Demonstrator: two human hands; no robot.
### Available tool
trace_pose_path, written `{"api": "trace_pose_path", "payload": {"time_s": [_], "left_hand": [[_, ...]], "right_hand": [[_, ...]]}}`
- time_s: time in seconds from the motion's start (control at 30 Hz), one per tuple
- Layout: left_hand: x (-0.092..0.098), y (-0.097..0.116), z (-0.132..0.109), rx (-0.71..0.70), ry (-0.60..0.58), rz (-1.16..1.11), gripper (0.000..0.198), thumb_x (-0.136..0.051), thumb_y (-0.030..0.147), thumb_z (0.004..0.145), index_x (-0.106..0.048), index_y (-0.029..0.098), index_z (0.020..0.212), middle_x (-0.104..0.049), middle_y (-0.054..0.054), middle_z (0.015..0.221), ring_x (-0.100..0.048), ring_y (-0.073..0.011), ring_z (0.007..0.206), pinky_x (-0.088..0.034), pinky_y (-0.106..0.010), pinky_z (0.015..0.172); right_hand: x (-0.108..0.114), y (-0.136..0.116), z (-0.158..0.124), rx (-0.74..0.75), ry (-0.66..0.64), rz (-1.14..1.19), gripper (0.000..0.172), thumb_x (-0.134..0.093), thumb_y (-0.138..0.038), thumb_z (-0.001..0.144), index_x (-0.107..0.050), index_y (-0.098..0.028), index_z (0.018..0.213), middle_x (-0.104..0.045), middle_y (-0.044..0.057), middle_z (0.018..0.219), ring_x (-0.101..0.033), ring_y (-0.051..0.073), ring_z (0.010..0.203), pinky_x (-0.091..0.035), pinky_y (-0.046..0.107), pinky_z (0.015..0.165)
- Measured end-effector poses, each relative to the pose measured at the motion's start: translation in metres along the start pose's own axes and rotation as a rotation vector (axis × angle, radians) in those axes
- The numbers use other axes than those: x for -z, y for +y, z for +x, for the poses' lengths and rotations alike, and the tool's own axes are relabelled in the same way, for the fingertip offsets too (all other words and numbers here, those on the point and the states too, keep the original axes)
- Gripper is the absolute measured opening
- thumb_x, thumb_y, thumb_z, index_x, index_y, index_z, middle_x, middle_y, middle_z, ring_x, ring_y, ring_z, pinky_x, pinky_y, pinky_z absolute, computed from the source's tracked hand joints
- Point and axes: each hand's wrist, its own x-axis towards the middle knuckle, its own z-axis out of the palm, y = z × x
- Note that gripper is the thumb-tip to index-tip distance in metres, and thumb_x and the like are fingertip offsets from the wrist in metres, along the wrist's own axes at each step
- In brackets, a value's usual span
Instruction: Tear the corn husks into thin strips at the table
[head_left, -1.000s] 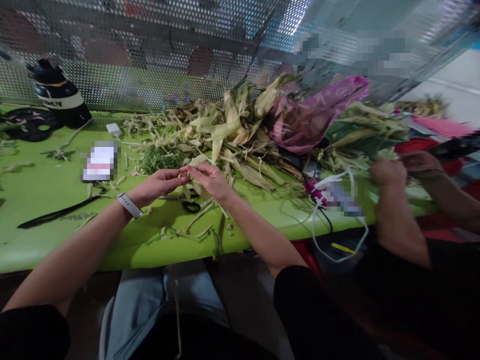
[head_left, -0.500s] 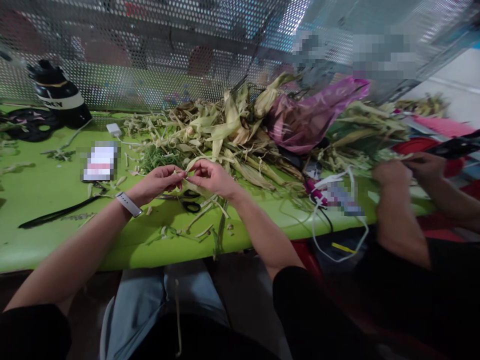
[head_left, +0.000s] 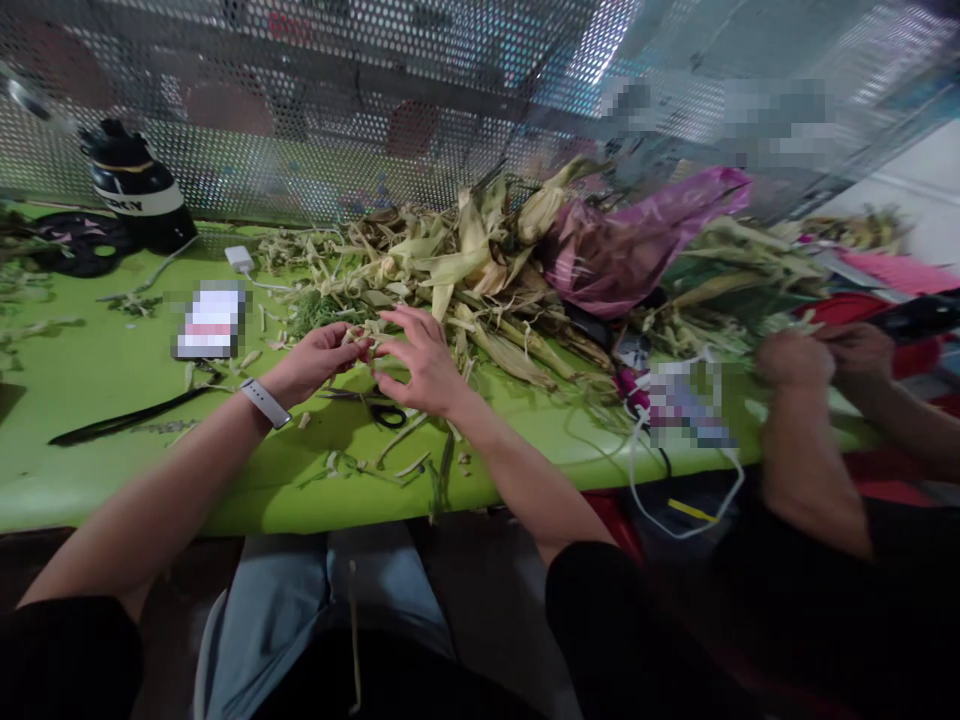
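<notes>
Fingers (head_left: 348,352) of the left hand (head_left: 319,358) are closed in a pinch on a small, pale husk piece (head_left: 367,331). The right hand (head_left: 424,362) faces it, fingers spread and thumb well apart from the forefinger; whether any tip touches the piece, I cannot tell. The piece is held above a green table (head_left: 277,490), in front of a heap of husks (head_left: 469,265) and just beside a clump of fine greens (head_left: 319,315). Scissors (head_left: 388,415) lie below the hands, on the person's side.

A steady left pinch, close to the part being handled, should stop the thin piece bending away. The right thumb and forefinger would do best meeting near that pinch, with light pressure, since dry husk probably splits easily.
</notes>
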Motion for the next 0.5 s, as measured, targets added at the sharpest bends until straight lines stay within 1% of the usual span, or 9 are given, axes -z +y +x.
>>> {"api": "trace_pose_path", "payload": {"time_s": [0.07, 0.13, 0.2, 0.3, 0.37, 0.5], "left_hand": [[-0.001, 0.001, -0.001, -0.012, -0.001, -0.021, 0.035, -0.085, 0.037, 0.068, -0.067, 0.013, 0.087, -0.064, 0.001, 0.077, -0.049, -0.0051, 0.06, -0.037, -0.02, 0.056], [-0.003, 0.001, -0.002, -0.014, -0.006, -0.024, 0.034, -0.085, 0.036, 0.068, -0.066, 0.013, 0.085, -0.063, 0.002, 0.075, -0.047, -0.0044, 0.058, -0.035, -0.019, 0.054], [-0.005, 0.002, -0.003, -0.014, -0.015, -0.018, 0.033, -0.085, 0.035, 0.068, -0.066, 0.013, 0.084, -0.062, 0.002, 0.074, -0.047, -0.0045, 0.058, -0.035, -0.019, 0.054], [-0.005, 0.005, -0.004, -0.02, -0.015, -0.002, 0.031, -0.084, 0.034, 0.068, -0.066, 0.013, 0.082, -0.061, 0.002, 0.071, -0.046, -0.0052, 0.057, -0.034, -0.019, 0.052], [-0.002, 0.007, -0.004, -0.019, 0.019, 0.0, 0.029, -0.084, 0.033, 0.07, -0.064, 0.014, 0.08, -0.061, 0.002, 0.069, -0.044, -0.0053, 0.056, -0.032, -0.02, 0.049], [0.006, 0.012, -0.001, -0.012, 0.096, -0.021, 0.027, -0.083, 0.03, 0.071, -0.062, 0.015, 0.079, -0.063, 0.0, 0.069, -0.043, -0.0054, 0.053, -0.031, -0.02, 0.047]], "right_hand": [[-0.006, 0.002, -0.001, -0.014, 0.006, -0.08, 0.023, -0.067, -0.036, 0.078, -0.069, -0.019, 0.093, -0.054, 0.014, 0.139, -0.036, 0.033, 0.138, -0.027, 0.051, 0.117], [-0.01, 0.003, -0.001, -0.022, 0.03, -0.096, 0.026, -0.067, -0.038, 0.079, -0.069, -0.017, 0.095, -0.056, 0.016, 0.137, -0.038, 0.032, 0.137, -0.029, 0.05, 0.117], [-0.014, 0.004, -0.001, -0.011, 0.032, -0.069, 0.023, -0.064, -0.037, 0.083, -0.069, -0.018, 0.095, -0.059, 0.015, 0.134, -0.041, 0.03, 0.135, -0.03, 0.05, 0.116], [-0.014, 0.005, -0.001, -0.004, 0.009, -0.003, 0.016, -0.056, -0.03, 0.089, -0.069, -0.021, 0.087, -0.063, 0.011, 0.131, -0.043, 0.028, 0.134, -0.032, 0.05, 0.115], [-0.012, 0.005, -0.001, -0.021, 0.014, 0.029, 0.016, -0.055, -0.026, 0.089, -0.068, -0.021, 0.081, -0.063, 0.009, 0.132, -0.043, 0.028, 0.135, -0.032, 0.051, 0.115], [-0.002, 0.008, 0.001, -0.039, 0.025, 0.078, 0.013, -0.058, -0.024, 0.085, -0.066, -0.02, 0.075, -0.06, 0.01, 0.135, -0.041, 0.029, 0.137, -0.032, 0.052, 0.114]]}}
